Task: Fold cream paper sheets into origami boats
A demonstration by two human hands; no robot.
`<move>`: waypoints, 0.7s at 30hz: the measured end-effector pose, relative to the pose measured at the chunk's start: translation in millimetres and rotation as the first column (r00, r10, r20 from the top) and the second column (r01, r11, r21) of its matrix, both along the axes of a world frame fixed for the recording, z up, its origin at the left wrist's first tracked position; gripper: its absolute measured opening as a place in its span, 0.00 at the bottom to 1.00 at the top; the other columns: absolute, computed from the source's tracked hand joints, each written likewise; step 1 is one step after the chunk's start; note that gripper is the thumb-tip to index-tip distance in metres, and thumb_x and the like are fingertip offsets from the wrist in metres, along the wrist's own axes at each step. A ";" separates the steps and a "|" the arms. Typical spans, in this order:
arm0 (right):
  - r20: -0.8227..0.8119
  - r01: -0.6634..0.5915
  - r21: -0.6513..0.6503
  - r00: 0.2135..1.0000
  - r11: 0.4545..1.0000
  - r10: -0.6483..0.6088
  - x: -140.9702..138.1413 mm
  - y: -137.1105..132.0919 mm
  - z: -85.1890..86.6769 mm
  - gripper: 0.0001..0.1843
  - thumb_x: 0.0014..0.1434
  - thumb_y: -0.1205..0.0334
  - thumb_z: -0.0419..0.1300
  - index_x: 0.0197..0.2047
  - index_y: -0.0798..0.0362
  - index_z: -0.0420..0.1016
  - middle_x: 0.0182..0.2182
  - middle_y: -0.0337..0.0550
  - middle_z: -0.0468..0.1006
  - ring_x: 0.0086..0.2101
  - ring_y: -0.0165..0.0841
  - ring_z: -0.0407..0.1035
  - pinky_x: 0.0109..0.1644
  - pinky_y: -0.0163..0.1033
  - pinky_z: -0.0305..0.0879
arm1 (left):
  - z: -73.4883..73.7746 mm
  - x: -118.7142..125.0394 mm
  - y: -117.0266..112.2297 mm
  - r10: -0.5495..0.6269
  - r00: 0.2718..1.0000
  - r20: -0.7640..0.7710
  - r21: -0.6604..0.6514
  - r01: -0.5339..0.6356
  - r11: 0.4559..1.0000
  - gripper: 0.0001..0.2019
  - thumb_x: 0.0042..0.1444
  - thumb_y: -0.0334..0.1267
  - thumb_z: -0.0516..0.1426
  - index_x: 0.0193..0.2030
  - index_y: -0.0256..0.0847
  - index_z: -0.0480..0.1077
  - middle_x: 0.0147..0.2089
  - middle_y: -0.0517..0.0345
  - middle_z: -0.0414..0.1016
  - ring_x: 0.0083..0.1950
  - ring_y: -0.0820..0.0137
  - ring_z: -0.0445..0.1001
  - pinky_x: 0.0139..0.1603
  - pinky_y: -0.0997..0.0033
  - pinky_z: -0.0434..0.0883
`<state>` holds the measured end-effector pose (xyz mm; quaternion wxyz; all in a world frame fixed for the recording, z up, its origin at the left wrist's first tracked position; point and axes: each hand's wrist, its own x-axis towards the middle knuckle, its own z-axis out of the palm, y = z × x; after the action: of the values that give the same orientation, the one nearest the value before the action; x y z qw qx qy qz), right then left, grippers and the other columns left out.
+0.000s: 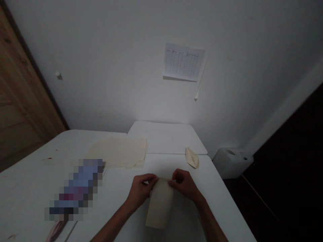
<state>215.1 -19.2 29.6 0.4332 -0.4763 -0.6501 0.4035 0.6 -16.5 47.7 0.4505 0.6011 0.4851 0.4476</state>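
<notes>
A narrow beige folded piece (pixel 160 205), paper or cloth, I cannot tell which, lies lengthwise in front of me on the white table. At its far left corner, my left hand (pixel 142 188) pinches the edge between thumb and fingers. My right hand (pixel 184 184) grips the far right corner in the same way, so the far edge spans the gap between both hands. Beyond the right hand rests a small folded beige piece (pixel 192 158). A larger flat stack of beige sheets (pixel 121 151) lies past the left hand.
The white table (pixel 222 215) meets a pale wall (pixel 113 67) at the back. A blurred-out object (pixel 78 188) with a strap lies at left. A printed sheet (pixel 184 62) hangs on the wall. Right of the table stands a white plastic canister (pixel 229 163); wooden boards (pixel 22 84) are at far left.
</notes>
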 end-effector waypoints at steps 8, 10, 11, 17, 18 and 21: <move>0.113 -0.082 -0.045 0.990 0.996 0.087 -1.3 -3.2 2.7 0.12 0.47 0.56 0.67 0.28 0.55 0.72 0.22 0.35 0.69 0.22 0.25 0.58 0.25 0.30 0.54 | -8.8 -1.1 4.6 -0.032 0.995 -0.095 0.071 0.039 0.997 0.13 0.51 0.47 0.59 0.26 0.40 0.78 0.25 0.55 0.78 0.24 0.69 0.71 0.21 0.77 0.67; 0.111 -0.083 -0.053 0.990 0.995 0.088 -1.4 -3.4 2.9 0.11 0.48 0.57 0.67 0.29 0.55 0.72 0.22 0.34 0.69 0.22 0.25 0.58 0.24 0.30 0.53 | -10.6 -1.7 5.3 -0.034 0.994 -0.101 0.085 0.043 0.995 0.12 0.51 0.46 0.59 0.27 0.40 0.78 0.26 0.56 0.78 0.24 0.69 0.71 0.21 0.77 0.67; 0.110 -0.085 -0.050 0.990 0.995 0.090 -1.4 -3.5 3.2 0.11 0.49 0.57 0.66 0.30 0.55 0.72 0.22 0.34 0.69 0.22 0.25 0.58 0.24 0.30 0.53 | -11.3 -2.0 5.5 -0.034 0.994 -0.102 0.087 0.043 0.995 0.12 0.51 0.46 0.59 0.27 0.40 0.78 0.25 0.56 0.78 0.23 0.70 0.71 0.21 0.78 0.66; 0.180 -0.053 0.035 0.983 0.998 0.046 -1.5 -5.7 6.4 0.07 0.51 0.60 0.64 0.31 0.54 0.74 0.21 0.34 0.69 0.22 0.26 0.59 0.24 0.30 0.53 | -17.1 -3.3 7.4 -0.041 0.998 -0.050 0.040 0.043 0.998 0.14 0.52 0.47 0.59 0.27 0.38 0.77 0.24 0.56 0.75 0.22 0.71 0.68 0.15 0.80 0.61; 0.195 -0.048 0.045 0.980 0.998 0.038 -1.2 -6.1 6.8 0.07 0.51 0.60 0.64 0.29 0.54 0.73 0.20 0.34 0.69 0.22 0.26 0.59 0.24 0.30 0.53 | -18.3 -3.4 7.8 -0.040 0.999 -0.034 0.022 0.040 0.999 0.14 0.51 0.48 0.60 0.27 0.38 0.76 0.24 0.56 0.74 0.21 0.71 0.67 0.15 0.80 0.61; 0.223 -0.046 0.066 0.974 0.997 0.030 0.9 -6.7 7.9 0.09 0.51 0.60 0.64 0.25 0.55 0.70 0.20 0.34 0.68 0.22 0.26 0.59 0.25 0.31 0.54 | -20.6 -3.3 8.7 -0.048 0.999 -0.004 -0.031 0.048 0.998 0.15 0.50 0.49 0.61 0.28 0.37 0.76 0.24 0.57 0.73 0.21 0.72 0.66 0.14 0.80 0.61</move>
<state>215.9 -25.9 37.5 0.3667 -0.4904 -0.7171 0.3329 -2.7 -7.7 27.2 0.4692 0.6066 0.4787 0.4275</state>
